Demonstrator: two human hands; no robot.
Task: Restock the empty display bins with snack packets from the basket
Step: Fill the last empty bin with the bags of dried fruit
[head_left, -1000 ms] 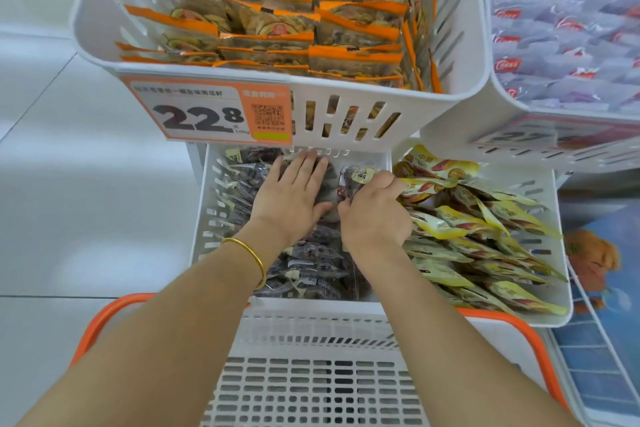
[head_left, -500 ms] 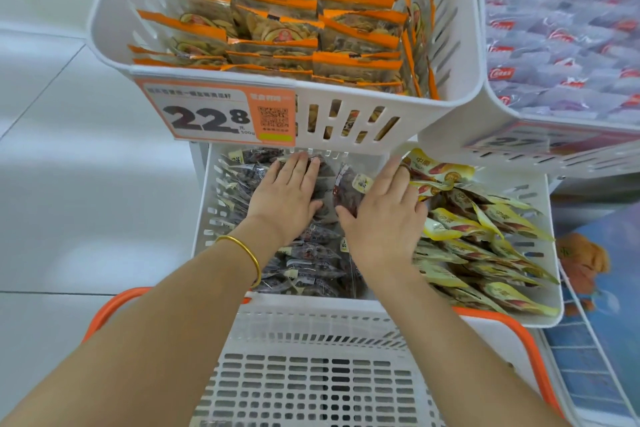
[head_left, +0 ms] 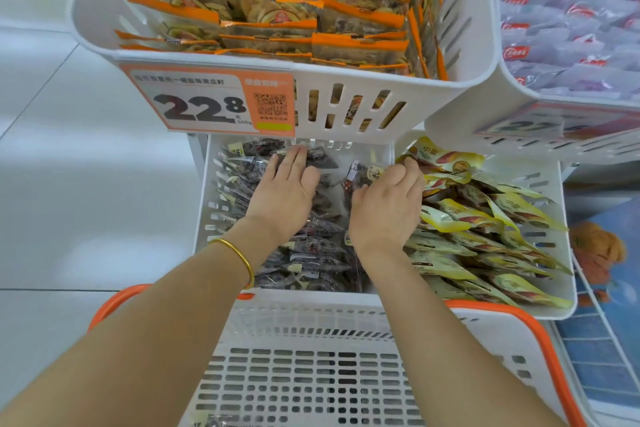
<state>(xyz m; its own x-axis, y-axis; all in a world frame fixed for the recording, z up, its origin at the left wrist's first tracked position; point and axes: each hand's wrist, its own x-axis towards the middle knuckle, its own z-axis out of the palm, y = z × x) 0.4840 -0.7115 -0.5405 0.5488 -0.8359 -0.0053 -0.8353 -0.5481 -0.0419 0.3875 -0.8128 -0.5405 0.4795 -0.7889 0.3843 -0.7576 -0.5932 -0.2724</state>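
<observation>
**Packets being settled in the lower bin**

Hands work in the lower white slotted plastic bin [head_left: 204, 218]. Our left hand [head_left: 282, 192] lies flat, fingers spread, on the dark clear-wrapped snack packets [head_left: 311, 253]; our right hand [head_left: 386, 204] curls a narrow grip on one packet's edge near the yellow packets [head_left: 478, 239]. We judge this levelling; next we must reach back to the near orange-rimmed white basket [head_left: 502, 312], nearly emptied.
</observation>
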